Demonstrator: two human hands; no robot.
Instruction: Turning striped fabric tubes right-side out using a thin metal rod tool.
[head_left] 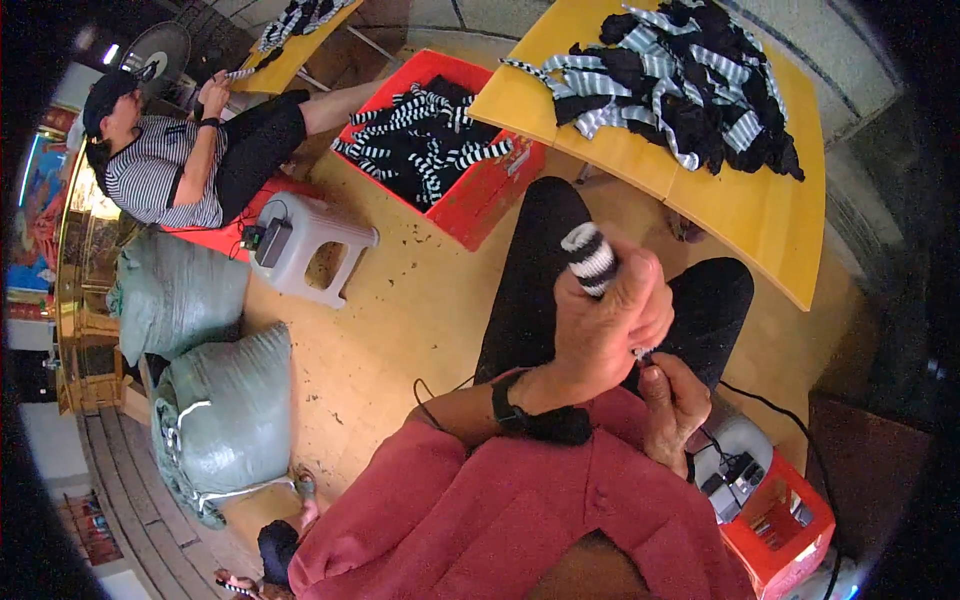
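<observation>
A black-and-white striped knit sock (pixel 588 258) is bunched in my left hand (pixel 615 325), which is closed round it; one rounded end sticks up above the fist. Below that fist my right hand (pixel 675 400) is closed in a pinch, thumb against fingers, at a small bit of the fabric coming out under the left hand. Most of the sock is hidden inside the left fist. Both hands are held above my lap, between my knees. A pile of striped and black socks (pixel 690 85) lies on the yellow table (pixel 745 225) in front of me.
A red bin (pixel 480 210) of striped socks stands left of the table. Farther left are a grey plastic stool (pixel 315 235), stuffed green sacks (pixel 225 420) and a seated co-worker (pixel 165 165). At right a black cable (pixel 790 415) runs past a red crate (pixel 785 525).
</observation>
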